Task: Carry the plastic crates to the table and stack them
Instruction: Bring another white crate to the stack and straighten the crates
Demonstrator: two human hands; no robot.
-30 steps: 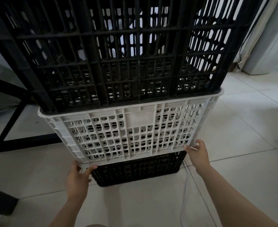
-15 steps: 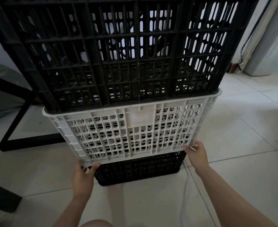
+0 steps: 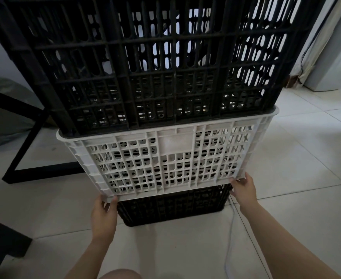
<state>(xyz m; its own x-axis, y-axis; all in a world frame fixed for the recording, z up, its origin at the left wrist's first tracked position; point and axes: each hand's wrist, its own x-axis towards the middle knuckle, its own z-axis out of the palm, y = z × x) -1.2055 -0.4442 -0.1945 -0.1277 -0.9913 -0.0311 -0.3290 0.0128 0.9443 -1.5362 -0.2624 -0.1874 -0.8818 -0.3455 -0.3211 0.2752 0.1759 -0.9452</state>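
Observation:
Three slotted plastic crates stand stacked on the tiled floor. A large black crate (image 3: 155, 63) is on top, nested in a white crate (image 3: 165, 160), which sits on a smaller black crate (image 3: 175, 204) at the bottom. My left hand (image 3: 104, 216) grips the white crate's lower left corner, fingers curled under its bottom edge. At the lower right corner, my right hand (image 3: 244, 190) holds the same bottom edge. The white crate's base looks slightly raised off the bottom crate on the near side.
A black metal table frame (image 3: 24, 150) stands on the floor to the left. A white cable (image 3: 229, 238) runs along the tiles below my right hand. A curtain and pale cabinet (image 3: 326, 57) are at the far right. A dark object (image 3: 2, 236) sits at the lower left.
The stack has shifted a little to the right in view and my left hand has slid right along with the white crate's corner. Both hands keep their grip.

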